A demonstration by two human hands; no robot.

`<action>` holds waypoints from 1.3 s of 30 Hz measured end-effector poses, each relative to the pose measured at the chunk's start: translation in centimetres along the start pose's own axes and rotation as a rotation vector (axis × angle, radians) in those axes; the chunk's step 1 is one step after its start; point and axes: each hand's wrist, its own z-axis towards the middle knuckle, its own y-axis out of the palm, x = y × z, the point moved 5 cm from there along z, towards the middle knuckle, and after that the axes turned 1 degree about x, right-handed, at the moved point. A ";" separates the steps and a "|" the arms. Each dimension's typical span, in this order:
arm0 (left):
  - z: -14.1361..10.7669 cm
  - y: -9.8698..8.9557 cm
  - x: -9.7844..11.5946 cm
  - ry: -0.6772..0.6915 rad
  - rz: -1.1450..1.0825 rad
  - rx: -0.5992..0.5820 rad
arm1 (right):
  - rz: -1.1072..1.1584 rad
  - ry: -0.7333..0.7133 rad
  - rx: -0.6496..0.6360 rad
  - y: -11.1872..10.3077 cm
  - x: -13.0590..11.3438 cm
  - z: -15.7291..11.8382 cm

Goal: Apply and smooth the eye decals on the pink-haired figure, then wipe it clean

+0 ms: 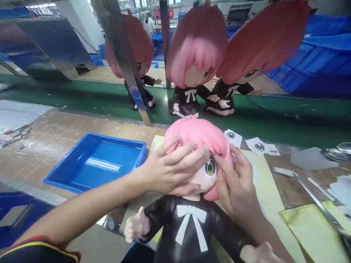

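Note:
A large figurine with pink hair, a black dress and a white bow faces up towards me. My left hand lies across its face with fingers stretched out and apart, hiding one eye. The green eye on the other side shows between my hands. My right hand grips that side of the head, thumb and index finger touching beside the eye. Paper cutouts with printed eyes, one near the hair and another farther right, lie behind it.
A blue tray stands at left. Similar figurines sit on the green belt behind a metal post. Tweezers, a yellow cloth and paper scraps lie at right. Blue crates stand at the back right.

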 end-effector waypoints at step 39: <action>-2.3 -1.5 1.2 0.022 -0.133 0.133 | -0.108 -0.040 -0.013 -0.5 0.0 -0.4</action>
